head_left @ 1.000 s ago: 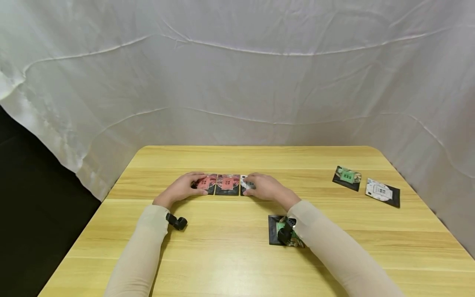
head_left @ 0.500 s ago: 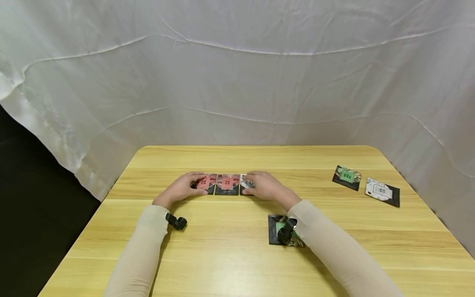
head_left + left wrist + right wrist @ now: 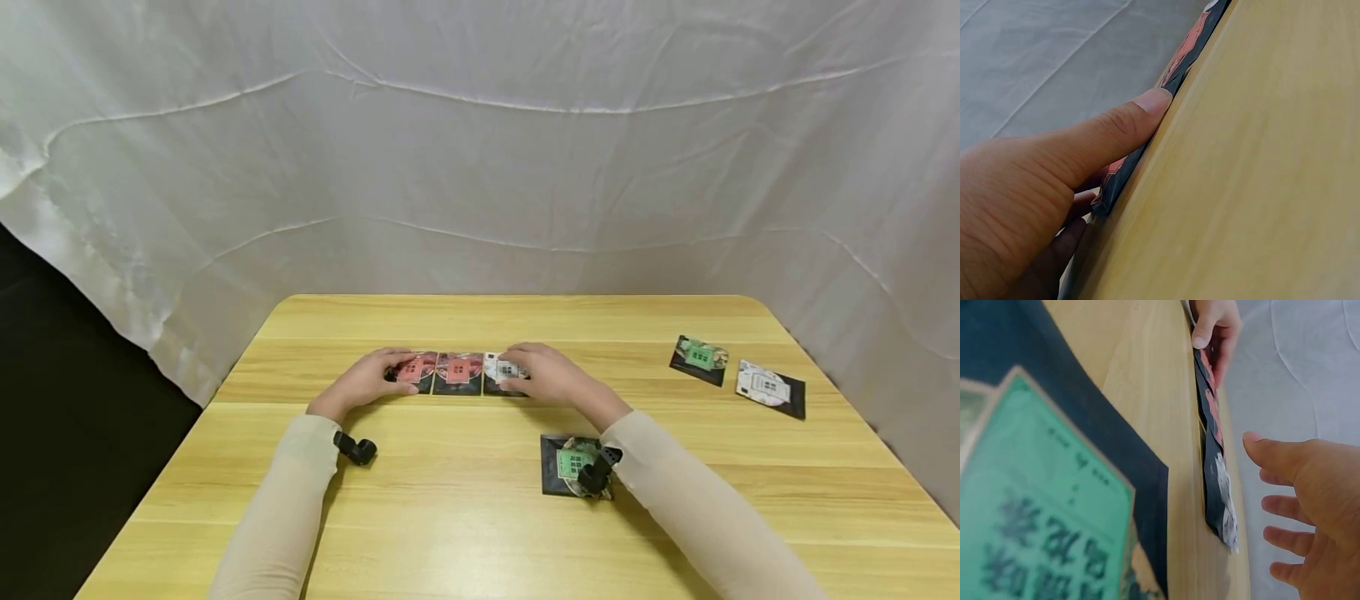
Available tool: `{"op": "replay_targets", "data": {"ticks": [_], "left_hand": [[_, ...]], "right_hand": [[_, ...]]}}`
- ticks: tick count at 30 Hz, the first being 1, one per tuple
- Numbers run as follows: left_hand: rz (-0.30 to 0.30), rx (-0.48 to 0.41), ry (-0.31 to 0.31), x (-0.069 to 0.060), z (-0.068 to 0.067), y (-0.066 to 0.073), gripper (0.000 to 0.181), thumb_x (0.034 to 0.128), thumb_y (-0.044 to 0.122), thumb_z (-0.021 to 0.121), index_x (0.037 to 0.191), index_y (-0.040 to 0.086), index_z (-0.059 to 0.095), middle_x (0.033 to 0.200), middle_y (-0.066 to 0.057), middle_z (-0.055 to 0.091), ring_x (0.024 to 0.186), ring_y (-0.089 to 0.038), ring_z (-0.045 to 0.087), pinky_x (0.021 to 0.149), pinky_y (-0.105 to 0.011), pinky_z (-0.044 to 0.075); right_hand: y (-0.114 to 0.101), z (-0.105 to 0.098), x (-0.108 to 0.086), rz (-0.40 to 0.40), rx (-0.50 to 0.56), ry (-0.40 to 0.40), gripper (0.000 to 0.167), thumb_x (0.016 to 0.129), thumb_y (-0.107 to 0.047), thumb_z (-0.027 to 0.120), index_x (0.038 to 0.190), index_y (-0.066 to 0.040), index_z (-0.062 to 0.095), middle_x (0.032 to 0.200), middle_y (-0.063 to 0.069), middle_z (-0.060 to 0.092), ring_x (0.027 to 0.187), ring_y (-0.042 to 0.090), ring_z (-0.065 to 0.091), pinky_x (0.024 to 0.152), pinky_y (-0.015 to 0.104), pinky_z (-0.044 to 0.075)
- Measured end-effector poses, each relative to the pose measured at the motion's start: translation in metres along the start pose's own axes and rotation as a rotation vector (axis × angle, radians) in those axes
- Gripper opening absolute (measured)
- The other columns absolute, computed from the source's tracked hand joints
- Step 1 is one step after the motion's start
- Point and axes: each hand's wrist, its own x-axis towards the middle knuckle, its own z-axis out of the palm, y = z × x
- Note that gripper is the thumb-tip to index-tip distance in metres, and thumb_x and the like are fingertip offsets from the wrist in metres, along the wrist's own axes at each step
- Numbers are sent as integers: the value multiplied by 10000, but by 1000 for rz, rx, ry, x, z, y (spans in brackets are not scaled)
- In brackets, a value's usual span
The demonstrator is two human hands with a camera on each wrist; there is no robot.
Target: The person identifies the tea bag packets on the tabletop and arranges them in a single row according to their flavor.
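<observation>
Your desk (image 3: 450, 533) bears a three-packet row (image 3: 458, 373) toward its far edge, two slanted packets (image 3: 701, 357) toward its far right corner, another green-labelled packet (image 3: 568, 464) farther in.

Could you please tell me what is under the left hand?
The left red packet lies partly under the left hand; its left corners are covered in the head view.

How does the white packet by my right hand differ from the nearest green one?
The white packet has a pale label; the green packet, green. The white packet's black band faces you, the green packet's left. The white packet sits beside a red packet; the green packet lies apart. Both lie on the table.
</observation>
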Motion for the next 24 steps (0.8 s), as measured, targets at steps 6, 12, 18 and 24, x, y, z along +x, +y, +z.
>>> {"op": "replay_targets", "data": {"ticks": [6, 12, 18, 24], "left_hand": [[4, 4, 2, 0, 0, 0, 780, 843, 466, 747, 1488, 149, 445, 1538, -165, 342, 1401, -401, 297, 1130, -568, 261], [11, 6, 2, 0, 1, 0, 788, 844, 480, 739, 1492, 146, 439, 1540, -165, 339, 1401, -404, 295, 1127, -577, 262], [8, 2, 3, 0, 2, -1, 784, 843, 482, 739, 1490, 151, 442, 1538, -161, 343, 1402, -399, 297, 1128, -573, 263], [8, -3, 9, 0, 1, -1, 770, 845, 465, 746, 1486, 160, 450, 1538, -156, 345, 1403, -394, 298, 1130, -568, 262]], "right_hand": [[4, -1, -13, 1, 46, 24, 594, 955, -418, 624, 1428, -77, 507, 1445, 153, 480, 1336, 337, 427, 1120, 489, 327], [9, -4, -27, 29, 109, 48, 590, 961, -398, 624, 1441, -80, 492, 1450, 124, 482, 1336, 329, 429, 1113, 510, 329], [20, -8, -43, 38, 83, 91, 593, 956, -376, 636, 1439, -66, 487, 1434, 159, 493, 1319, 363, 442, 1102, 544, 328], [33, -12, -58, 77, 77, 120, 607, 951, -396, 638, 1446, -82, 481, 1440, 161, 485, 1318, 376, 441, 1099, 559, 323]]}}
